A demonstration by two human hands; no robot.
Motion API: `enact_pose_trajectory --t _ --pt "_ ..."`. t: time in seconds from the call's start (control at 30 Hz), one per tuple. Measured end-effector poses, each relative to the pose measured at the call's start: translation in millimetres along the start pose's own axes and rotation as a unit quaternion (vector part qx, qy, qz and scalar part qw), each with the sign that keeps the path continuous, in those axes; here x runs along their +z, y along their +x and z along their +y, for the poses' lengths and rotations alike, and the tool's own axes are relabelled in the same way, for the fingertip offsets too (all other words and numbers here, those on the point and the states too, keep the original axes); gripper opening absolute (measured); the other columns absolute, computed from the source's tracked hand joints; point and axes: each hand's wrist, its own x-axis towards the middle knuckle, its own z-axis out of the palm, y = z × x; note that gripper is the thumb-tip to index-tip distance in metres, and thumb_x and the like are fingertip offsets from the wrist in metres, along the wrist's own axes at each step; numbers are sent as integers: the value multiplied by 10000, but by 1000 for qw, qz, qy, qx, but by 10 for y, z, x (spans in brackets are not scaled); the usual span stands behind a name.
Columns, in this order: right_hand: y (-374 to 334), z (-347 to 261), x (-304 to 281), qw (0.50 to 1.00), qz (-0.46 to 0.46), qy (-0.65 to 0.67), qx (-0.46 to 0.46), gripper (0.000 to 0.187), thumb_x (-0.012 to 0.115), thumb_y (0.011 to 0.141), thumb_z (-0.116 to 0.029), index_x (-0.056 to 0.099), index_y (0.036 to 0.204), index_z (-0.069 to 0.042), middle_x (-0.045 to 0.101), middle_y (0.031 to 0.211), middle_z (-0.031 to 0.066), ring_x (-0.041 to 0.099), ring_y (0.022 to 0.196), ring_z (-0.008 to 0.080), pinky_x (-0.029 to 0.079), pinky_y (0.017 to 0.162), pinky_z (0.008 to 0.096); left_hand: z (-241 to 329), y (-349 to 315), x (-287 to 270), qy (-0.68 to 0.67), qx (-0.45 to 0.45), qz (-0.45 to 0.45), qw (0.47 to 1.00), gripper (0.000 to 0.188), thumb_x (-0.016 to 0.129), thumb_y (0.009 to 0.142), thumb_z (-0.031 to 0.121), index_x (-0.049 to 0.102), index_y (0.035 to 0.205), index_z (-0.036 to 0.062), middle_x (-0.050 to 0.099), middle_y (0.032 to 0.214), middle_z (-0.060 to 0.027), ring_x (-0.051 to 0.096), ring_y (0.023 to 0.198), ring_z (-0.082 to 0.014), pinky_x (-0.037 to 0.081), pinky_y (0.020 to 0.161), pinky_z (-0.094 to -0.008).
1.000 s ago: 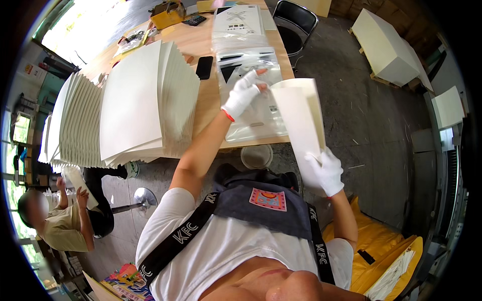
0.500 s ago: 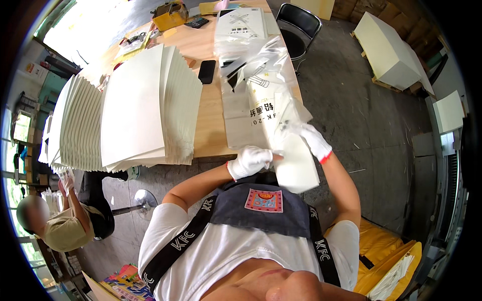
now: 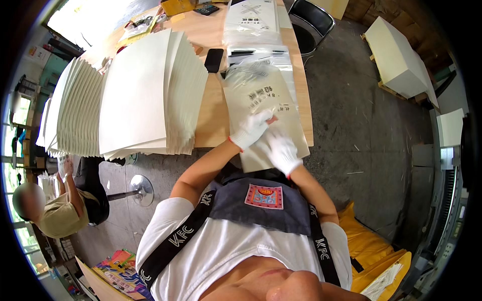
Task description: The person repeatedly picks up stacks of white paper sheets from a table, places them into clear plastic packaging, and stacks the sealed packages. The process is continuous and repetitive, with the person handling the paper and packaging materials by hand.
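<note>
In front of me a pack of paper (image 3: 251, 155) in a clear printed plastic bag lies flat at the table's near edge, slightly overhanging it. My left hand (image 3: 252, 129), in a white knitted glove with bare fingertips showing, rests on the middle of the pack. Its fingers are curled together, and whatever is between them is too small to make out. My right hand (image 3: 282, 152), gloved in white too and a little blurred, lies over the pack's near right part with its fingers stretched out. More clear plastic bags (image 3: 288, 67) lie under and beyond the pack.
Tall stacks of white paper sheets (image 3: 133, 95) stand at left on the wooden table (image 3: 213, 123). A black phone (image 3: 214, 60), a calculator (image 3: 206, 9) and finished-looking packs (image 3: 251, 25) lie farther back. A black chair (image 3: 311, 25) is beyond the right edge. Another person (image 3: 63, 210) sits at left.
The pack, upright and rolled inward in the bag before, now lies flat on the table. My right hand has moved left onto it; my left hand has moved up and forward onto it.
</note>
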Motion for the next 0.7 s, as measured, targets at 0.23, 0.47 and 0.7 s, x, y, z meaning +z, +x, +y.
enact_pose_trajectory --t 0.23,0.47,0.7 --pt "-215 720 434 973 34 -75 214 350 609 877 -266 599 1181 -94 657 1102 198 654 936 382 520 808 471 -232 -642 215 162 193 -22 967 223 647 823 180 656 1045 191 655 797 -92 663 765 -275 520 676 -416" --pt "-158 752 315 966 -123 -115 197 371 470 925 -346 707 881 -64 678 716 203 689 682 399 531 602 521 -961 -1102 -419 253 -57 169 951 152 687 784 128 548 827 82 538 754 -94 559 735 -318 449 635 -427" --pt "-888 485 49 948 -285 -92 104 402 474 894 -360 744 830 -69 685 714 205 687 647 379 523 569 515 -293 -1769 -463 162 -65 121 977 198 748 744 84 550 752 77 559 725 -83 572 606 -275 447 531 -368"
